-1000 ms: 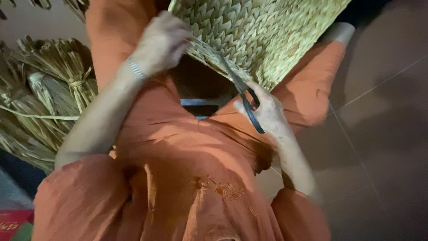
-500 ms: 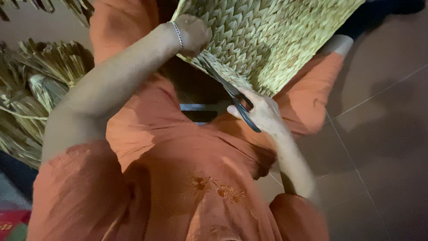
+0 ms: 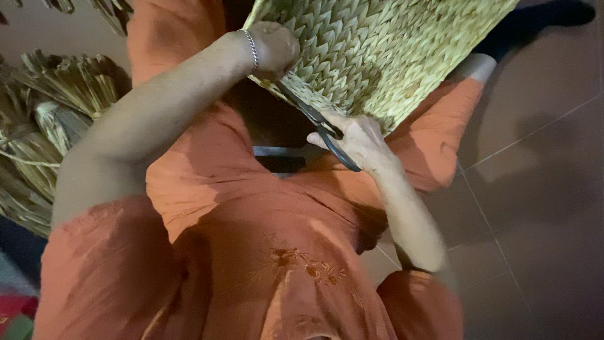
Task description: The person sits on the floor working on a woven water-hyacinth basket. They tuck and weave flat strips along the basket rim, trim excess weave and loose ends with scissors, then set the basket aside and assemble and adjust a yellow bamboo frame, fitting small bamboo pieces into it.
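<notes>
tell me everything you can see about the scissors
The scissors look like dark metal, with slim blades and dark loop handles. The right hand holds them, fingers through the loops, blades aimed up-left along the lower edge of the woven mat, near the left hand gripping that edge. The tips are hard to make out against the dark gap, so how far the blades are open cannot be told.

Mat [image 3: 377, 50]: woven straw, rough. Scissors [image 3: 327, 132]: dark metal. Floor [image 3: 541, 208]: smooth glossy tile.
</notes>
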Demonstrator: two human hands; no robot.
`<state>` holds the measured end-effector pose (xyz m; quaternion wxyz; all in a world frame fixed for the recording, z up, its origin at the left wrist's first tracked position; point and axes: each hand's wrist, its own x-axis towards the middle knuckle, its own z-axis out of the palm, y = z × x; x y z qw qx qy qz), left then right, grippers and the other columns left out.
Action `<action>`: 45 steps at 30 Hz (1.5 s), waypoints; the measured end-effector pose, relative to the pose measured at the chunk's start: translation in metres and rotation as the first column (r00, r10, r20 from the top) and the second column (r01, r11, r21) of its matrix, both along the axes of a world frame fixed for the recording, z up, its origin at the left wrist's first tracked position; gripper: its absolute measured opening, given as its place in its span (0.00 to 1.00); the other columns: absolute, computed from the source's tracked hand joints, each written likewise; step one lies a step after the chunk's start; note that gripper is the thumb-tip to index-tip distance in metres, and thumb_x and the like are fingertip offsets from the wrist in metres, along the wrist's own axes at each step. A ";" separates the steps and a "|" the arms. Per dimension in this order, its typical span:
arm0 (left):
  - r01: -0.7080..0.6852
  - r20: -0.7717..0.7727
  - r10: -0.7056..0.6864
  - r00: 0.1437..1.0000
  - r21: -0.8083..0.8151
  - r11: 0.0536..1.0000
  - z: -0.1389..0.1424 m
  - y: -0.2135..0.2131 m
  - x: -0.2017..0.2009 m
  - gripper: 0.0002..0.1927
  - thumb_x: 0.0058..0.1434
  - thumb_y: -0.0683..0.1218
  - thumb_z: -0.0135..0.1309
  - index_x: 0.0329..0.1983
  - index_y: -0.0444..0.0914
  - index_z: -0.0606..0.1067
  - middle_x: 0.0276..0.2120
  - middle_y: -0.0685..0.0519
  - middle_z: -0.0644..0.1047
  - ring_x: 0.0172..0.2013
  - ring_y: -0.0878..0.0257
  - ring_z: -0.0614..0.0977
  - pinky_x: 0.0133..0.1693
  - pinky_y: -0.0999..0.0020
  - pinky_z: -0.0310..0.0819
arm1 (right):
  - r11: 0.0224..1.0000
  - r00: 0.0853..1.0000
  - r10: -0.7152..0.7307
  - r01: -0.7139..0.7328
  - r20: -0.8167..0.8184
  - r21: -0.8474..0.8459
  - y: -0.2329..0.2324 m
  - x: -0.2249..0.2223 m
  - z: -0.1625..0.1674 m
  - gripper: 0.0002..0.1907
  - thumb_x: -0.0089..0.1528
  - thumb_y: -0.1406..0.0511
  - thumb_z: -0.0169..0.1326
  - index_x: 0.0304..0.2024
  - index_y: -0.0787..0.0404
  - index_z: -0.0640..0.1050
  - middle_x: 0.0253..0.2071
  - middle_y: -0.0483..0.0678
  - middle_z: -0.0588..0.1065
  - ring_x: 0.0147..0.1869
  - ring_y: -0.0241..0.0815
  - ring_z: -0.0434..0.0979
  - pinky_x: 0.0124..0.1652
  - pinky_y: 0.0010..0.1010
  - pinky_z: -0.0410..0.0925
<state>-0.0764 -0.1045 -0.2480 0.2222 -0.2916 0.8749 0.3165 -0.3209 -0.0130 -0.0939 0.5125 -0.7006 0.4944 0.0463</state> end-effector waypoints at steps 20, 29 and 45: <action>-0.666 -0.224 0.846 0.484 0.532 0.522 0.110 0.146 0.054 0.14 0.61 0.42 0.56 0.51 0.36 0.75 0.38 0.49 0.82 0.38 0.61 0.84 0.42 0.65 0.80 | 0.902 0.852 -0.361 0.422 0.380 -0.089 0.072 -0.126 -0.036 0.25 0.72 0.65 0.59 0.68 0.67 0.68 0.43 0.42 0.73 0.41 0.30 0.71 0.43 0.21 0.67; -0.501 0.258 0.921 -0.292 0.779 -0.377 0.015 0.152 -0.003 0.14 0.67 0.49 0.52 0.50 0.35 0.73 0.36 0.52 0.81 0.29 0.64 0.83 0.31 0.68 0.81 | 0.841 0.811 -0.528 0.541 0.251 0.020 0.095 -0.124 -0.020 0.23 0.69 0.63 0.58 0.63 0.67 0.74 0.39 0.38 0.71 0.36 0.25 0.67 0.35 0.16 0.63; -0.409 0.196 0.838 -0.509 0.802 -0.435 0.015 0.157 -0.013 0.07 0.67 0.48 0.52 0.38 0.40 0.74 0.29 0.52 0.79 0.23 0.64 0.78 0.26 0.68 0.74 | 0.983 0.981 -0.027 -0.009 0.192 0.181 0.016 -0.043 0.001 0.16 0.68 0.62 0.57 0.55 0.63 0.77 0.35 0.35 0.71 0.37 0.25 0.66 0.37 0.18 0.64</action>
